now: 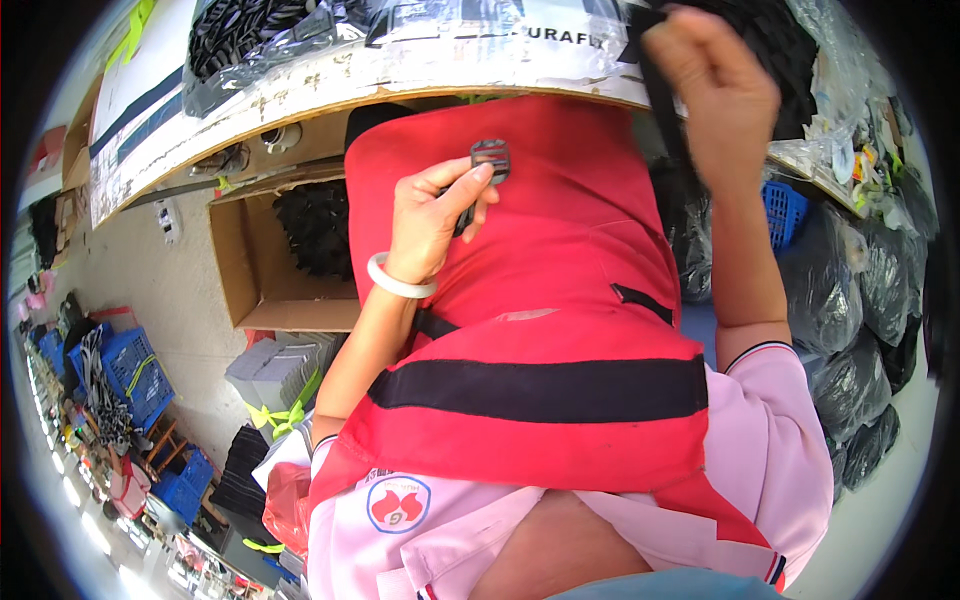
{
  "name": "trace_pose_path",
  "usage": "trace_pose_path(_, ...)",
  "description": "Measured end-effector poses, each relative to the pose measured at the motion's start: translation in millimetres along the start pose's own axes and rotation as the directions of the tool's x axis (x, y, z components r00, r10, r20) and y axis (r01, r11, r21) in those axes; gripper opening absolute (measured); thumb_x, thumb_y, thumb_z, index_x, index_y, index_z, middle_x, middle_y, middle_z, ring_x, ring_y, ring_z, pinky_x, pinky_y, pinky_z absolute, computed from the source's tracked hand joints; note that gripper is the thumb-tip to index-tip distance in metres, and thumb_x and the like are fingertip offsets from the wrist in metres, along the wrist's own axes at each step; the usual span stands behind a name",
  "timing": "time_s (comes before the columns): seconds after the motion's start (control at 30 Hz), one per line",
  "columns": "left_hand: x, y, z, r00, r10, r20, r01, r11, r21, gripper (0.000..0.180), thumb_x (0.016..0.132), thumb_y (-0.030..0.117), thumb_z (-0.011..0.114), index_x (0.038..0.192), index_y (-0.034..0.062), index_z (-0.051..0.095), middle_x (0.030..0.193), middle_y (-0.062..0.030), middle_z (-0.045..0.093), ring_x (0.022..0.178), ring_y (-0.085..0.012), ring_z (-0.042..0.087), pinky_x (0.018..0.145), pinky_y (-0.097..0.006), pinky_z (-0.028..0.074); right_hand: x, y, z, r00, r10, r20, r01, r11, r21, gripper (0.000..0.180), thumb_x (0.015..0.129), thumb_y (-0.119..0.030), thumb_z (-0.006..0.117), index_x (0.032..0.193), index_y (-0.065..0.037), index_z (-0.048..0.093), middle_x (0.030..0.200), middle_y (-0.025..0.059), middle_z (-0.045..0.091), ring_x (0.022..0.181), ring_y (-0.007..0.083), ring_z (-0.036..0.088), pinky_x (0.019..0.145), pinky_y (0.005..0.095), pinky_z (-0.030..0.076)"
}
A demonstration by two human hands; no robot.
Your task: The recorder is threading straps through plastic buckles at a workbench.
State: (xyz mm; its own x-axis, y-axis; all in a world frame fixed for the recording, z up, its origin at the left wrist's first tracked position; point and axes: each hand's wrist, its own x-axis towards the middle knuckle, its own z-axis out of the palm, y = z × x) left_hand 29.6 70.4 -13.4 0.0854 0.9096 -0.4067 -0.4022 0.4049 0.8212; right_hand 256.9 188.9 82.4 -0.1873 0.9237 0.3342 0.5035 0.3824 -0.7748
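Over the red apron on my lap, my left hand pinches a small black plastic strap buckle between thumb and fingers. The buckle's crossbars and slots show above the thumb tip. Another dark piece shows under the fingers, mostly covered by them. Up at the far right, my right hand is raised over the table edge with its fingers closed on a black webbing strap. This strap hangs down along the inner side of the hand, and its lower end is hard to make out.
A worktable with a worn edge crosses the far side. On it lie a clear bag of black plastic parts and a heap of black straps. An open carton stands left, dark plastic bags and a blue basket right.
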Motion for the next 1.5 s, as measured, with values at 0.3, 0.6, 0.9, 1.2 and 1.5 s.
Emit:
trace_pose_path(0.3,-4,4,10,0.985,0.168,-0.049,-0.163,0.981,0.106,0.018,0.090,0.006,0.064,0.107,-0.0004,0.069,0.077,-0.0027,0.066,0.056,-0.0033,0.051,0.047,-0.018,0.039,-64,-6,64,0.618,0.342,0.708,-0.757,0.501,0.419,0.023,0.095,-0.022,0.061,0.093,0.000,0.066,0.078,0.0013,0.065,0.070,0.0035,0.057,0.062,0.0186,0.046)
trace_pose_path(0.6,3,-12,9,0.794,0.607,-0.042,-0.504,0.695,0.513,0.018,0.084,0.001,0.069,0.102,-0.0004,0.070,0.075,-0.0060,0.064,0.064,-0.0105,0.057,0.055,-0.024,0.044,-72,-6,83,0.599,0.334,0.728,-0.798,0.167,0.580,0.025,0.096,-0.025,0.060,0.089,-0.002,0.060,0.069,0.0035,0.059,0.055,0.0077,0.055,0.049,0.0221,0.046)
trace_pose_path(0.9,4,-18,-14,0.694,0.683,0.228,-0.568,0.325,0.757,0.022,0.082,0.000,0.069,0.105,0.0008,0.068,0.078,-0.0075,0.063,0.065,-0.0138,0.060,0.057,-0.027,0.047,-71,12,94,0.610,0.325,0.722,-0.791,0.305,0.531,0.027,0.096,-0.027,0.059,0.099,-0.001,0.059,0.080,0.0063,0.064,0.063,0.0102,0.060,0.059,0.0242,0.052)
trace_pose_path(1.2,-1,-14,-7,0.990,-0.098,-0.103,0.068,0.962,-0.265,0.019,0.094,0.012,0.060,0.104,-0.0035,0.065,0.080,-0.0068,0.062,0.056,-0.0098,0.055,0.040,-0.019,0.038,-82,25,104,0.864,0.090,0.495,-0.369,0.782,0.502,0.013,0.092,-0.014,0.065,0.101,-0.005,0.068,0.088,-0.0011,0.064,0.082,0.0064,0.057,0.072,0.0217,0.046)
trace_pose_path(1.5,0,-13,-6,0.964,0.134,-0.231,-0.135,0.991,0.011,0.017,0.089,0.010,0.068,0.098,-0.0035,0.070,0.064,-0.0055,0.063,0.045,-0.0069,0.051,0.039,-0.020,0.035,-69,-1,82,0.792,0.301,0.531,-0.551,0.727,0.409,0.013,0.092,-0.011,0.064,0.100,-0.001,0.064,0.070,0.0021,0.062,0.049,0.0055,0.054,0.043,0.0179,0.041)
